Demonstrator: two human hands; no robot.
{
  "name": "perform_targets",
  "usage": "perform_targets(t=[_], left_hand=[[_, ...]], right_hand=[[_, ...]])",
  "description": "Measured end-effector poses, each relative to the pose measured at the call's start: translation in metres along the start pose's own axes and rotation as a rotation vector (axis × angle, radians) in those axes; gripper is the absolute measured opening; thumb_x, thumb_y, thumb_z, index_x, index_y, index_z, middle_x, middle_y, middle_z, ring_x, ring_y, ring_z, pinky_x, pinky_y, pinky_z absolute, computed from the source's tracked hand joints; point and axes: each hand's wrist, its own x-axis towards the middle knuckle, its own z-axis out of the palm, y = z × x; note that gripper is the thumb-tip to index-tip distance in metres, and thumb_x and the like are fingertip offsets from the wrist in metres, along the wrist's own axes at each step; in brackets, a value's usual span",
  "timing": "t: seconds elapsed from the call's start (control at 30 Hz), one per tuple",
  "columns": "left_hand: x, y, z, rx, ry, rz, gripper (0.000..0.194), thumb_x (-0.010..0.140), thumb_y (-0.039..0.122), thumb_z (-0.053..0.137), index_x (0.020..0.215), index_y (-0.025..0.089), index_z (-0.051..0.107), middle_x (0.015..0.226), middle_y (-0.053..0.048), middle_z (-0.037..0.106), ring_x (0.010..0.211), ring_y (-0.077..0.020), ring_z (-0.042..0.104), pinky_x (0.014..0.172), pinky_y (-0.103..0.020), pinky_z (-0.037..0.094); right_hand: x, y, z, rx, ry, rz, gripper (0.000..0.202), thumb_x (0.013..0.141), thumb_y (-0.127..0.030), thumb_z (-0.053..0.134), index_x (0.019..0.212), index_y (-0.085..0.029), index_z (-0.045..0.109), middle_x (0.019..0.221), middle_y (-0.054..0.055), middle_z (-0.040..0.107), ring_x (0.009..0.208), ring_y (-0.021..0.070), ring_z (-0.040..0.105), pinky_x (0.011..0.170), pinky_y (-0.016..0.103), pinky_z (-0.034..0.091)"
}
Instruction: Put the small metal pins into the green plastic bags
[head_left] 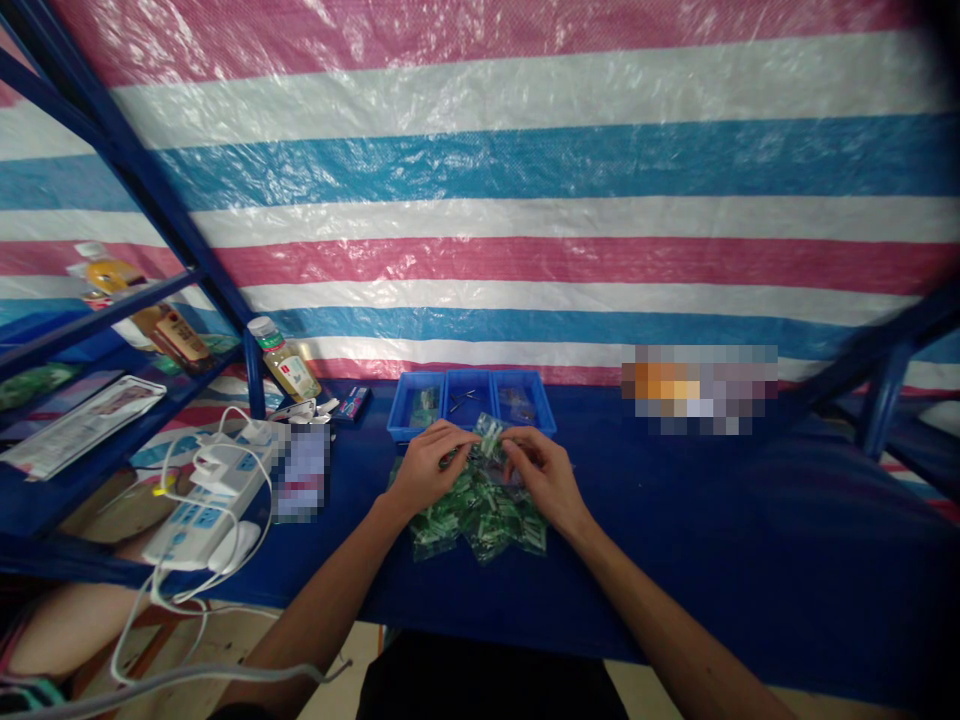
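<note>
Both hands meet over a heap of small clear packets with green print (480, 520) on the blue table. My left hand (435, 465) pinches the left side of one green-and-clear packet (489, 430). At its right side, my right hand (544, 475) has thumb and fingers closed on the same packet. Just behind the hands stands a blue tray (395, 408) with three compartments. Green packets lie in its left compartment, small dark thin pieces in the middle one, and clear packets in the right one.
At left are a white power strip (199, 515) with loose cables, a phone-like item (302, 475), a capped bottle (285, 362) and a small blue box (355, 403). Blue metal frames stand on both sides. A blurred orange item (667, 385) lies at back right.
</note>
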Motion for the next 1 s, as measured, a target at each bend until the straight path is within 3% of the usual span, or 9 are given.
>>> perform_targets(t=[0.17,0.27,0.37,0.6,0.73,1.0], left_hand=[[0.001,-0.012,-0.013,0.089,0.208,-0.147,0.02,0.101,0.024,0.054,0.104,0.021,0.074,0.097,-0.006,0.076,0.094,-0.0204,0.068,0.088,-0.038,0.055],[0.0,-0.02,-0.02,0.117,0.236,-0.222,0.021,0.101,0.026,0.055,0.107,0.021,0.074,0.099,-0.005,0.077,0.095,-0.0203,0.068,0.087,-0.036,0.055],[0.0,-0.022,-0.018,0.134,0.123,-0.195,0.02,0.101,0.027,0.055,0.108,0.021,0.073,0.103,-0.006,0.076,0.098,-0.0204,0.068,0.09,-0.036,0.054],[0.0,-0.017,-0.007,0.193,-0.288,0.021,0.02,0.098,0.031,0.063,0.112,0.022,0.073,0.102,-0.007,0.076,0.096,-0.0212,0.069,0.089,-0.036,0.051],[0.0,-0.017,-0.008,0.235,-0.352,0.019,0.022,0.094,0.037,0.068,0.109,0.021,0.074,0.102,-0.006,0.076,0.096,-0.0218,0.069,0.089,-0.036,0.05],[-0.001,-0.016,-0.009,0.182,-0.384,0.027,0.02,0.093,0.037,0.069,0.104,0.021,0.074,0.096,-0.005,0.075,0.091,-0.0192,0.069,0.083,-0.03,0.052]], right_hand=[[0.001,-0.004,-0.002,-0.049,0.01,0.002,0.032,0.098,-0.045,0.057,0.117,-0.022,0.069,0.068,0.002,0.07,0.061,0.0193,0.063,0.053,0.028,0.043],[0.001,-0.003,0.0,-0.063,0.008,0.012,0.028,0.097,-0.041,0.058,0.114,-0.022,0.071,0.069,0.001,0.071,0.061,0.0187,0.064,0.055,0.028,0.044],[0.002,-0.001,0.002,-0.078,-0.002,0.013,0.026,0.096,-0.039,0.059,0.112,-0.022,0.071,0.069,0.001,0.071,0.061,0.019,0.065,0.058,0.029,0.047],[0.003,0.006,0.003,-0.183,-0.033,-0.07,0.022,0.096,-0.034,0.058,0.11,-0.022,0.07,0.088,0.004,0.075,0.071,0.0196,0.068,0.062,0.03,0.05],[0.002,0.009,0.004,-0.345,-0.073,-0.178,0.019,0.098,-0.028,0.055,0.107,-0.024,0.07,0.104,0.006,0.073,0.082,0.0202,0.067,0.07,0.032,0.052],[0.001,0.016,0.005,-0.507,-0.142,-0.241,0.02,0.096,-0.02,0.058,0.112,-0.024,0.068,0.109,0.007,0.071,0.099,0.0243,0.065,0.093,0.041,0.051]])
